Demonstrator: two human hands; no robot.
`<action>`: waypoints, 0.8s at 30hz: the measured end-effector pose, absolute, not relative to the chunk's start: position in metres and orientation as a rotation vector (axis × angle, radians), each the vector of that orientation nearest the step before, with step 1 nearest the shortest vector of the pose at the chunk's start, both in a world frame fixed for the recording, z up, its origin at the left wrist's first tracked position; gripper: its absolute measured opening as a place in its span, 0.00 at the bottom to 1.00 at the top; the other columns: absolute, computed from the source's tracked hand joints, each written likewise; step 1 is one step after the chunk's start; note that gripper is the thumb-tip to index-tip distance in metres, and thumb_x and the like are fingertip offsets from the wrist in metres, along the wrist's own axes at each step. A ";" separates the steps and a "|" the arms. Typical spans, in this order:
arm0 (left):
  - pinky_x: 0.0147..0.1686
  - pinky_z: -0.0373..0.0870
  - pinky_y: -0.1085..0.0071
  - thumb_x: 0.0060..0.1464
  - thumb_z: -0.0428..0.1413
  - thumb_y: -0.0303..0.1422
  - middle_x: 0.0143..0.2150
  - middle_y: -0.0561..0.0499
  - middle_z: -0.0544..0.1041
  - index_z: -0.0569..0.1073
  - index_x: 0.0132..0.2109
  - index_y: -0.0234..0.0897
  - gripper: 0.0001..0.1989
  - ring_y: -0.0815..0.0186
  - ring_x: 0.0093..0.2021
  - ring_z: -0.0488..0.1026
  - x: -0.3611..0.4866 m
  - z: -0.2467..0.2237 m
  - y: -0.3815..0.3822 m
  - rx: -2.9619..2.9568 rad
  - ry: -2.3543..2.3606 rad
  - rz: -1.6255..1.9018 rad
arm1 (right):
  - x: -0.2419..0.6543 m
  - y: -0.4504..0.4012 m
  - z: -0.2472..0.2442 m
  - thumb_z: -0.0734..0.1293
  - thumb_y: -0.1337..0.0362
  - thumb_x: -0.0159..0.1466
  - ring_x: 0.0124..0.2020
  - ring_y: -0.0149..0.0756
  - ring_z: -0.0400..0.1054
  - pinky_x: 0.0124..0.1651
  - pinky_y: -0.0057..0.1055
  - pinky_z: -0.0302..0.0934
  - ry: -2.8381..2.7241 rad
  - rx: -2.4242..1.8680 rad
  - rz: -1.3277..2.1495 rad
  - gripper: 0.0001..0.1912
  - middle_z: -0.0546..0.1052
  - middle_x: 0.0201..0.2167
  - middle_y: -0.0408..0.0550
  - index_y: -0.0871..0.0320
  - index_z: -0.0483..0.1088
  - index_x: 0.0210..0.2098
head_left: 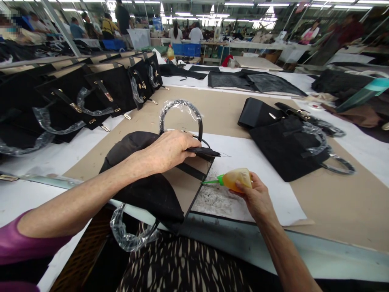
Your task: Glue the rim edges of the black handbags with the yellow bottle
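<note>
A black handbag [158, 192] lies on its side at the table's near edge, its open end and tan inside facing right. My left hand [173, 148] is closed on the bag's upper edge, just below a plastic-wrapped handle [181, 103]. A second wrapped handle [129, 233] hangs over the table edge. My right hand [255, 194] squeezes a soft glue bottle [238, 179] with amber liquid inside. Its thin green nozzle points left, the tip at the bag's open edge; whether it touches I cannot tell.
Several black bags [106, 87] stand in a row at the left. At the right lies another black bag [279, 150] with wrapped handles. A white sheet [258, 162] and brown board [322, 207] cover the table. Black fabric panels [255, 81] lie farther back, with people working beyond.
</note>
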State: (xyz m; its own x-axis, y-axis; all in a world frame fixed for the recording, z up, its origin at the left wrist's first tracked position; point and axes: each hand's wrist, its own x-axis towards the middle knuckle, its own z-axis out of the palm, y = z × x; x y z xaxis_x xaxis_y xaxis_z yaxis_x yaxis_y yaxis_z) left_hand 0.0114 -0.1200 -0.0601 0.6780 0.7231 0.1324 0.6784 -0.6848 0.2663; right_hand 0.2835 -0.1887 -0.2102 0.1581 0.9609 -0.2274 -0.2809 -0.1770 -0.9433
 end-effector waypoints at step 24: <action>0.38 0.66 0.72 0.54 0.56 0.29 0.34 0.52 0.78 0.78 0.39 0.37 0.06 0.65 0.37 0.75 0.011 -0.060 -0.117 2.576 1.150 0.429 | 0.255 -0.242 -0.191 0.78 0.59 0.47 0.32 0.39 0.71 0.29 0.31 0.71 -0.775 -1.236 1.468 0.22 0.76 0.33 0.46 0.56 0.71 0.38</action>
